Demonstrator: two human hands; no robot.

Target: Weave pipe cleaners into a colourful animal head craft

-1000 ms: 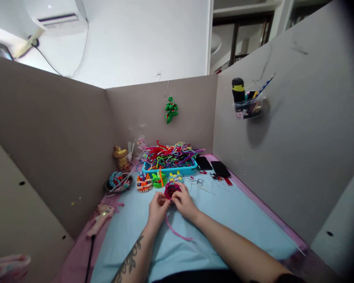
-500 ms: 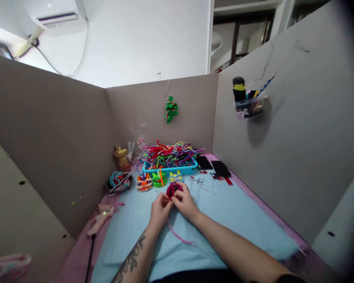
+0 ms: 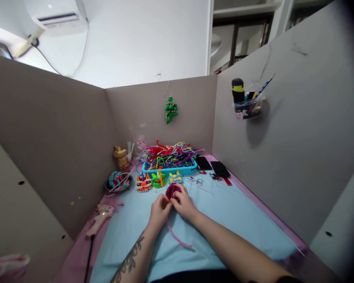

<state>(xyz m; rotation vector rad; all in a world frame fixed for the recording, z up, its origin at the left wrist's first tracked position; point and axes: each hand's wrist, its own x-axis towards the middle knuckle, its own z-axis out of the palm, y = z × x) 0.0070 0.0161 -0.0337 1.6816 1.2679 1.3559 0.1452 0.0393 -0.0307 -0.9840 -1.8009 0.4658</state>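
A round magenta and dark red piece of pipe cleaner work point(image 3: 171, 189) is between my hands above the blue cloth. My right hand point(image 3: 183, 202) wraps round its right side, with thumb and fingertips closed on its near edge. My left hand point(image 3: 160, 209) pinches at the near left edge, its fingertips almost touching the right thumb. What exactly the left fingertips grip is partly hidden. A pink pipe cleaner point(image 3: 177, 238) trails from beneath my hands toward me and curves right on the cloth. Just beyond are colourful animal-faced pieces, orange point(image 3: 144, 183), green point(image 3: 158, 179) and light blue point(image 3: 175, 177).
A blue tray point(image 3: 184, 171) heaped with pipe cleaners point(image 3: 168, 153) stands at the back. Scissors point(image 3: 198, 182) and two phones point(image 3: 220, 169) lie right of it. On the left are a dark bowl point(image 3: 131, 184) and a pink corded tool point(image 3: 99, 222). Grey panels point(image 3: 165, 133) enclose the table.
My hands stay closed at the magenta piece with almost no movement. The whole view has shifted very slightly.
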